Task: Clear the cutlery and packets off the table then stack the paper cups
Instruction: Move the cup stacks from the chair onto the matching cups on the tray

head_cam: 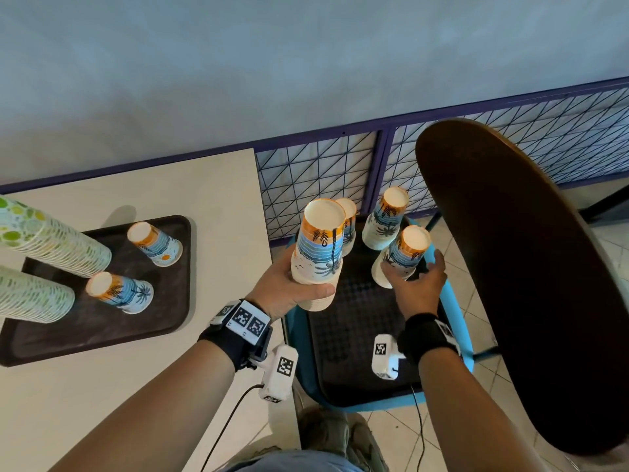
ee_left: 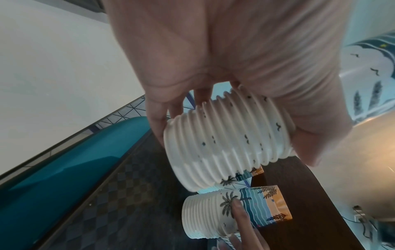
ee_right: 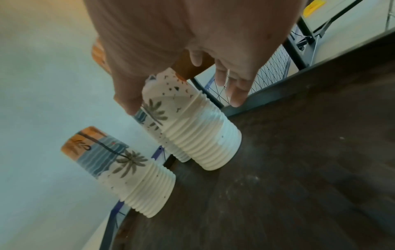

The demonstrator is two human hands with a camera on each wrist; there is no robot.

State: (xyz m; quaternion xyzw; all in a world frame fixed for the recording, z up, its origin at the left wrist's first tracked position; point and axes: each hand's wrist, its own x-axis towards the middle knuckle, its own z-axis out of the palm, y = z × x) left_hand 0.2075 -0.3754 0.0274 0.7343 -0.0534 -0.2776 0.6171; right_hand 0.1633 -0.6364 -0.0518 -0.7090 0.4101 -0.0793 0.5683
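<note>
- Head view: the left hand grips a lifted stack of paper cups above the chair tray, right of the bench. The right hand reaches a nearer stack, thumb touching, fingers spread. No cutlery or packets show; judged mid-stacking, several short stacks left. Two more stand on the bench tray.
- Left wrist view: fingers curl round the ribbed rims.
- Right wrist view: thumb on the cups, other fingers clear. Grey wall, mesh railing behind.
</note>
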